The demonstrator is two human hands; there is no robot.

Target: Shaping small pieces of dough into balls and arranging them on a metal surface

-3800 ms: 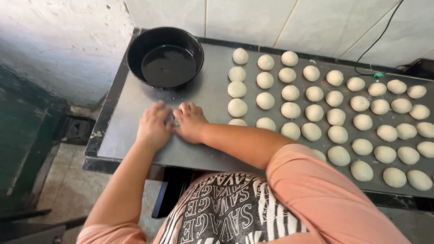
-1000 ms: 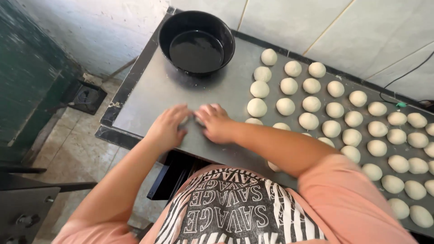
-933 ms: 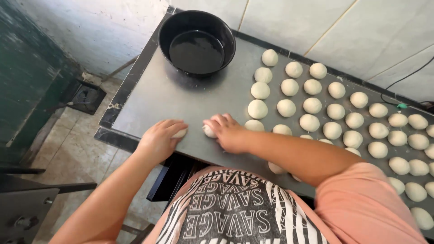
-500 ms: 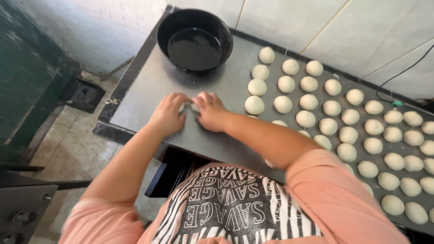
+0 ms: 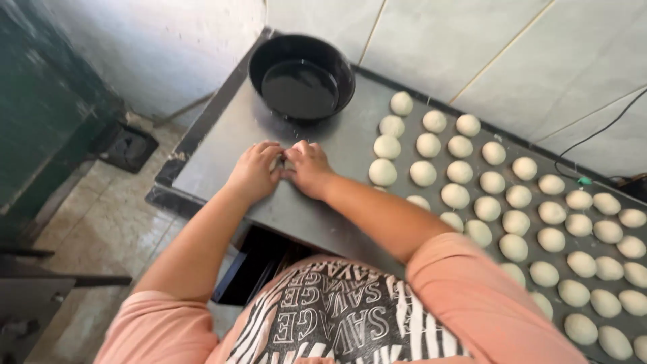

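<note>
nearest the camera, a person in a salmon-pink top and a black-and-white striped apron leans over a grey metal table, both forearms reaching forward. the left hand and the right hand lie side by side on the table near its front left part, palms down, fingers curled and held close together, the fingertips of the two hands meeting. between them a small pale piece of dough just shows, cupped by both hands and mostly hidden; how tightly it is pressed cannot be told. to the right of the hands, rows of round pale dough balls sit on the table, spaced a little apart from one another and running off toward the right edge of the view; the closest ball lies near the right wrist but apart from it. beyond the hands, at the back left corner of the table, stands a round black bowl holding a dark glossy liquid. behind the table rises a pale tiled wall, with a thin black cable running along it at right. to the left, below the table, is a tiled floor.
</note>
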